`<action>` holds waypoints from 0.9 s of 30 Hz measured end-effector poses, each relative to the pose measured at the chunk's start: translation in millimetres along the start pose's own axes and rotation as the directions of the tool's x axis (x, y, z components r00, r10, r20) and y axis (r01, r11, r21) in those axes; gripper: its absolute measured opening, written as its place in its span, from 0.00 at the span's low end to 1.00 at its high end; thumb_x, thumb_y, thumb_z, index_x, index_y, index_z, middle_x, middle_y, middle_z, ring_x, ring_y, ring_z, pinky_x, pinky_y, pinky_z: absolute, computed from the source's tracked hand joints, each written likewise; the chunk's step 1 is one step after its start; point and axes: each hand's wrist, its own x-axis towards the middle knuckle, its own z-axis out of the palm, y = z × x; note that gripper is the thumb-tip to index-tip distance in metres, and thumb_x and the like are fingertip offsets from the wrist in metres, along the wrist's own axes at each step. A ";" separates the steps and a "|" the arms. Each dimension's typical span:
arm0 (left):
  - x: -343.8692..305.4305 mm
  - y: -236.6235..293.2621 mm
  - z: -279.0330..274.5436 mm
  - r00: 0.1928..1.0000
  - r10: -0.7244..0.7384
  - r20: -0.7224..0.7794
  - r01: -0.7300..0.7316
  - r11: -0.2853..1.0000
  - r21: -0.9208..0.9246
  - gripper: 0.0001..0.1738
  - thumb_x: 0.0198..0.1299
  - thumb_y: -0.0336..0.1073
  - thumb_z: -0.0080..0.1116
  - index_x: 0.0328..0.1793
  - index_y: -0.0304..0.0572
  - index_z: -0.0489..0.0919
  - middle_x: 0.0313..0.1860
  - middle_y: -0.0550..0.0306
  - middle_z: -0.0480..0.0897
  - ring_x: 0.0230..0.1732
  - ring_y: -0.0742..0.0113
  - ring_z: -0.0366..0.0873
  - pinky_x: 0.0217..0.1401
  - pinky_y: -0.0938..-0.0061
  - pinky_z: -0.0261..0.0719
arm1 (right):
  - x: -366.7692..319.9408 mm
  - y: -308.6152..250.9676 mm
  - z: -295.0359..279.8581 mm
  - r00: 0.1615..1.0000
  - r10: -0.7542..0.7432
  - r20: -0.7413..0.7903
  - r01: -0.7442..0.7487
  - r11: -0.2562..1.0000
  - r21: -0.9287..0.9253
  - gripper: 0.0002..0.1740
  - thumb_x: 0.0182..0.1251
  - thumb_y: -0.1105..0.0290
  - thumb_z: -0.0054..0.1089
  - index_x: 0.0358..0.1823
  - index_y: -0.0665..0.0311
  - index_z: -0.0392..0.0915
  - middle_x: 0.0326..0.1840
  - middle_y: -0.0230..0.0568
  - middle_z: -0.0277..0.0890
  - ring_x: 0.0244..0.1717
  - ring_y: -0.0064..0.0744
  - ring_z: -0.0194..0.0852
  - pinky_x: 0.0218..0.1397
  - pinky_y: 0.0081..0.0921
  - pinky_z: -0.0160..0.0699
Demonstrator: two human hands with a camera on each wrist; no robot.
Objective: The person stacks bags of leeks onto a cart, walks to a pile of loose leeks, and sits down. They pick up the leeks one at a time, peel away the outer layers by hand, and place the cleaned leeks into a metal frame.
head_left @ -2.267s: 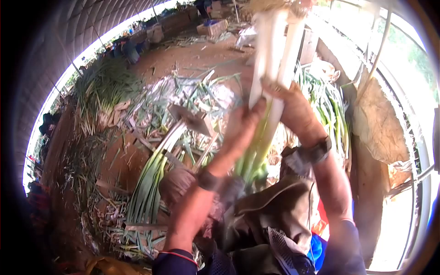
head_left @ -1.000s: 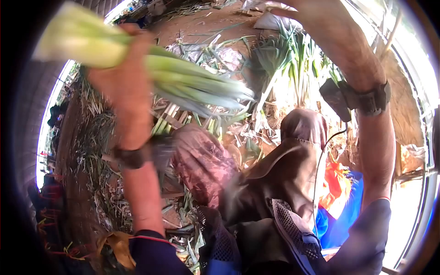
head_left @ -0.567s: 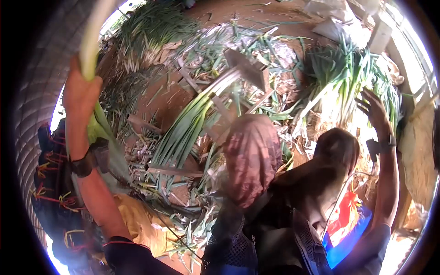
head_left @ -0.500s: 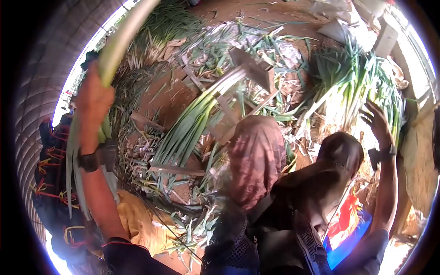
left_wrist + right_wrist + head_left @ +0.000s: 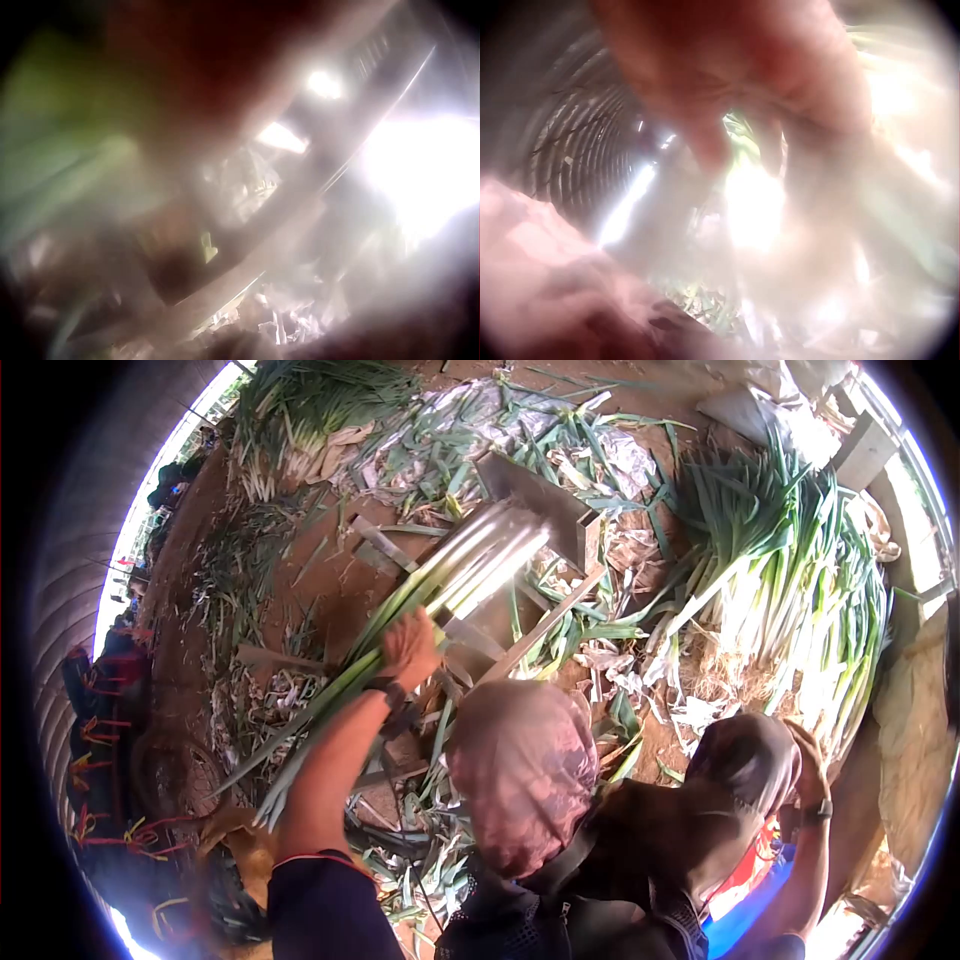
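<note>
In the head view a bundle of long green onions (image 5: 440, 585) lies slantwise on a low wooden rack (image 5: 470, 640), white ends toward its upright end board (image 5: 545, 505). My left hand (image 5: 411, 650) grips them around the green part, leaves trailing toward the lower left. Only blurred fingers (image 5: 217, 67) and green leaves show in the left wrist view. At my right knee (image 5: 745, 755), my right hand (image 5: 808, 765) rests against the trouser cloth, partly hidden behind it. Its fingers (image 5: 712, 142) hang relaxed and hold nothing in the right wrist view.
A big pile of rooted green onions (image 5: 780, 590) lies at the right, another heap (image 5: 310, 420) at the upper left. Cut leaves (image 5: 480, 440) litter the soil. Dark bundles with coloured ties (image 5: 105, 750) stand at the left, a yellowish sack (image 5: 240, 850) at lower left.
Both hands held green onions upright; the right let go and dropped to the right knee. The left swung its bunch out left, then down onto the onions on the rack.
</note>
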 end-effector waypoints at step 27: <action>67.6 -1.5 80.0 0.980 0.100 -0.173 -0.044 0.953 0.299 0.63 0.40 0.48 0.74 0.81 0.45 0.49 0.81 0.48 0.51 0.79 0.46 0.52 0.75 0.45 0.58 | 81.0 2.0 97.4 0.650 0.683 0.335 -0.742 0.475 0.473 0.22 0.71 0.60 0.58 0.57 0.72 0.76 0.48 0.44 0.80 0.46 0.33 0.80 0.52 0.29 0.79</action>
